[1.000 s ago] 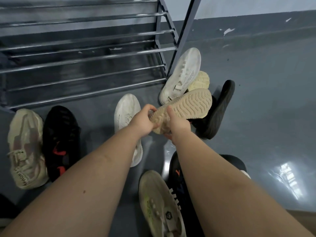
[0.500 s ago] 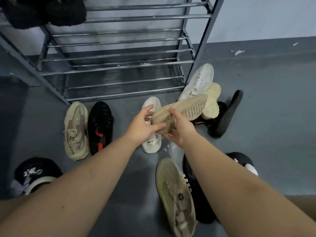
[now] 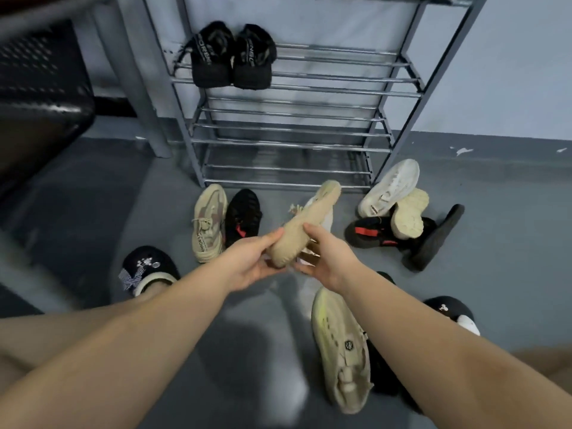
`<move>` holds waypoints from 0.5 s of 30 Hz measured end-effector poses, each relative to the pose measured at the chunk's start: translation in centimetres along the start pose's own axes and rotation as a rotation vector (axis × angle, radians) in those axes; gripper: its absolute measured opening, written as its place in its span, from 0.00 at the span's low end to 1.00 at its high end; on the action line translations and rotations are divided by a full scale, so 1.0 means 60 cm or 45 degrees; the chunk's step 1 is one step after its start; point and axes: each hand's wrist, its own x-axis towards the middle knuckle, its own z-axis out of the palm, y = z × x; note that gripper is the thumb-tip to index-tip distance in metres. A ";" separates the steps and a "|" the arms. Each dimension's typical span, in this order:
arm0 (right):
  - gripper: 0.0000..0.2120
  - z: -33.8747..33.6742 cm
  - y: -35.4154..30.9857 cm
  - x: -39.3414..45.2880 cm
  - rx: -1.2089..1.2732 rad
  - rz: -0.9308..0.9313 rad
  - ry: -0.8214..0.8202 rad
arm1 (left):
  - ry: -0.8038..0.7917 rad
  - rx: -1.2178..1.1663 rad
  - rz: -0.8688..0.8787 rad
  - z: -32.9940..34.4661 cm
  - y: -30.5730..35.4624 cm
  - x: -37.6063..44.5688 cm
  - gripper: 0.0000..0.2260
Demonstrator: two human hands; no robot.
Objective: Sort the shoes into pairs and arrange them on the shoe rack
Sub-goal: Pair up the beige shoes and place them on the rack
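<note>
Both hands hold a beige sneaker (image 3: pixel 305 226) in the air above the floor, its toe pointing up toward the shoe rack (image 3: pixel 291 144). My left hand (image 3: pixel 247 261) grips its heel from the left and my right hand (image 3: pixel 328 258) holds it from the right. A matching beige sneaker (image 3: pixel 209 222) lies on the floor beside a black sneaker with red marks (image 3: pixel 243 216). A pair of black shoes (image 3: pixel 232 55) stands on an upper shelf of the rack. A white shoe lies partly hidden behind the held sneaker.
At the right lie a white sneaker (image 3: pixel 390 187), a cream sole-up shoe (image 3: pixel 408 213), a black-red sneaker (image 3: pixel 371 232) and a black slipper (image 3: pixel 436 238). A pale yellow-green sneaker (image 3: pixel 340 351) lies near my right arm. My feet wear black slippers (image 3: pixel 145 267). A dark mesh chair (image 3: pixel 40 88) stands left.
The view has tilted up, so the rack and the black pair on it show. The held sneaker has turned from sole-up and flat to toe-up, side on.
</note>
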 end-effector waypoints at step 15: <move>0.19 -0.008 0.091 -0.064 -0.075 0.087 -0.221 | 0.137 0.009 0.176 -0.024 -0.115 -0.078 0.28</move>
